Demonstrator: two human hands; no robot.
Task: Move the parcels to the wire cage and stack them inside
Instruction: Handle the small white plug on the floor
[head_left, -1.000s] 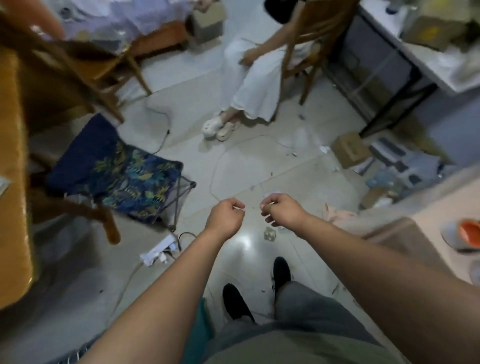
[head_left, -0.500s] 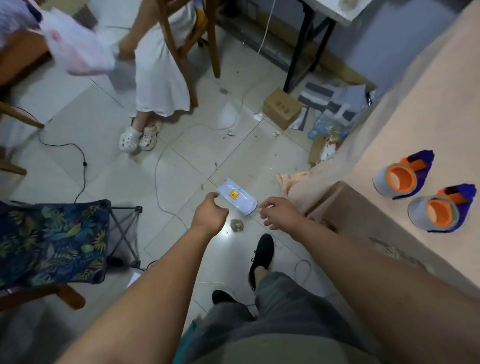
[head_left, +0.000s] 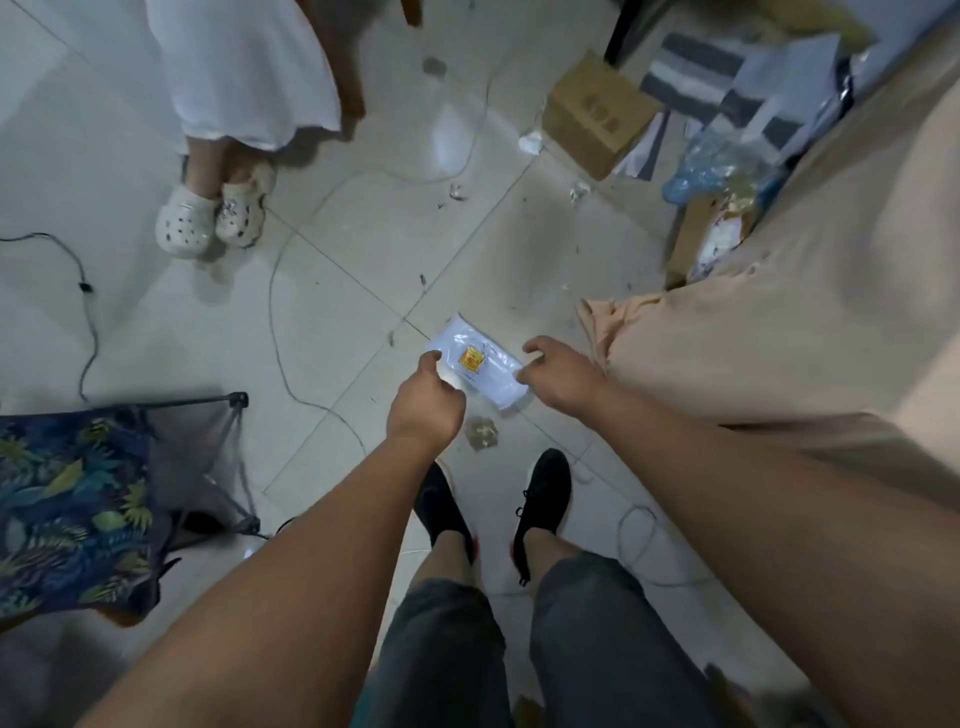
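A flat white plastic parcel (head_left: 485, 371) with a small yellow label hangs above the tiled floor between my hands. My left hand (head_left: 427, 402) pinches its left edge, thumb on top. My right hand (head_left: 560, 378) pinches its right edge with curled fingers. At the left edge of the view stands a black wire-framed cage (head_left: 236, 415) with mesh sides, partly covered by a blue floral cloth (head_left: 72, 509). Its inside is hidden.
A seated person in a white skirt (head_left: 244, 78) and white clogs (head_left: 208, 218) is ahead on the left. Cables (head_left: 275, 312) trail over the floor. A cardboard box (head_left: 597, 114) and bagged clutter lie far right. A beige-covered surface (head_left: 805, 312) fills the right side.
My view has swung right and downward, so the cage now lies at the left edge. The parcel, barely visible between my fists a second ago, now faces up between both hands.
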